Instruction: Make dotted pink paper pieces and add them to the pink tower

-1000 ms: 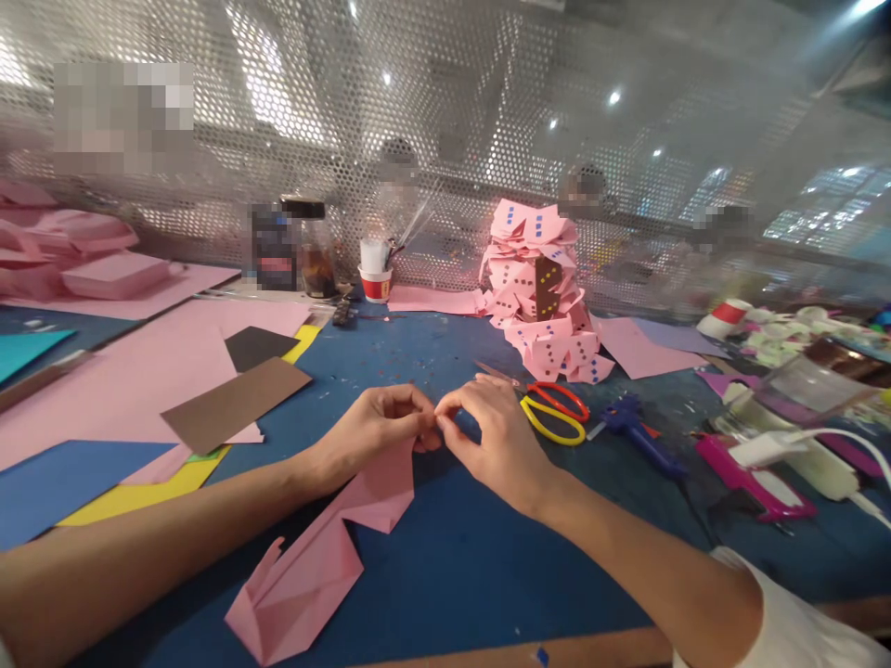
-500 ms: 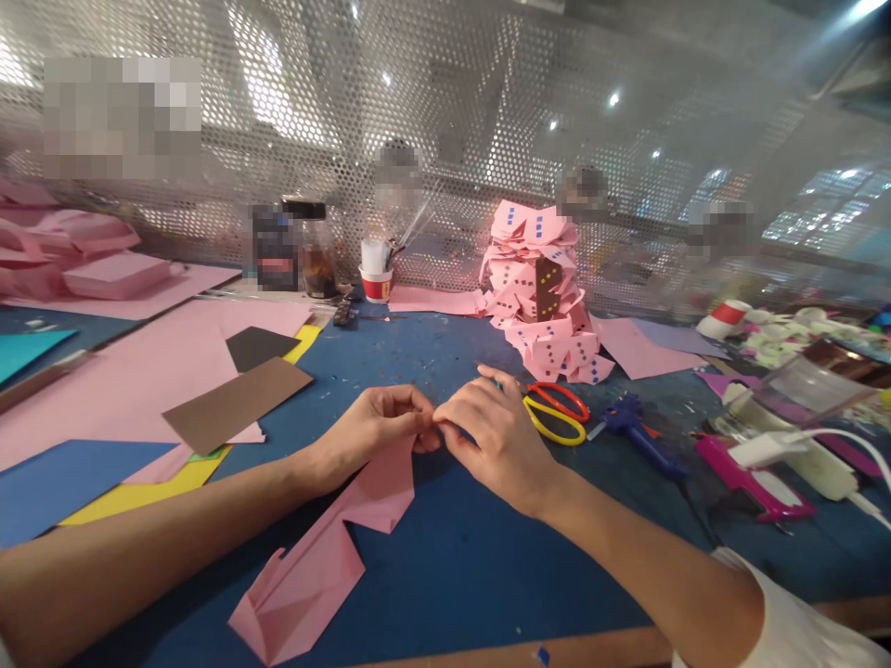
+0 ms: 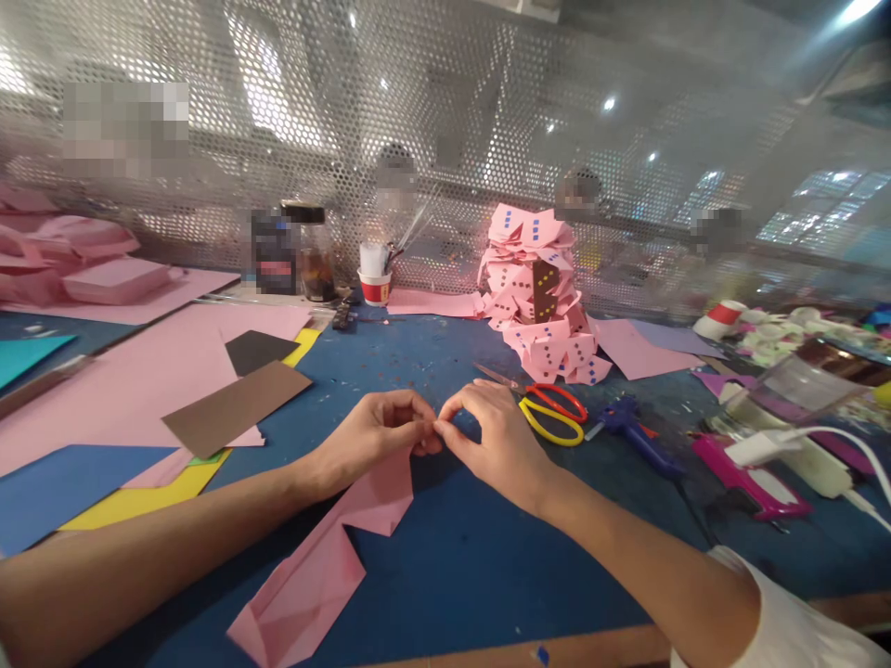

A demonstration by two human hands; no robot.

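- Paper strip [image 3: 320,571], pink and creased, slants across the head view: its upper end is up at the left hand [image 3: 380,431], its wide end lies toward the near edge of the blue table [image 3: 487,575], which probably spares the hands its weight.
- Left hand: thumb and curled fingers pinch together on the strip's upper end, likely to steady it for close finger work.
- Right hand [image 3: 497,450]: thumb and forefinger curve together into a ring, their tips meeting the left fingertips; whether they grip any paper, I cannot tell.
- Scissors [image 3: 537,403] lie just beyond the right hand, with the glue gun [image 3: 637,436] to their right, both seemingly placed for easy reach.
- Brown paper [image 3: 237,408] overlaps other sheets left of the hands, perhaps to keep the working spot free.
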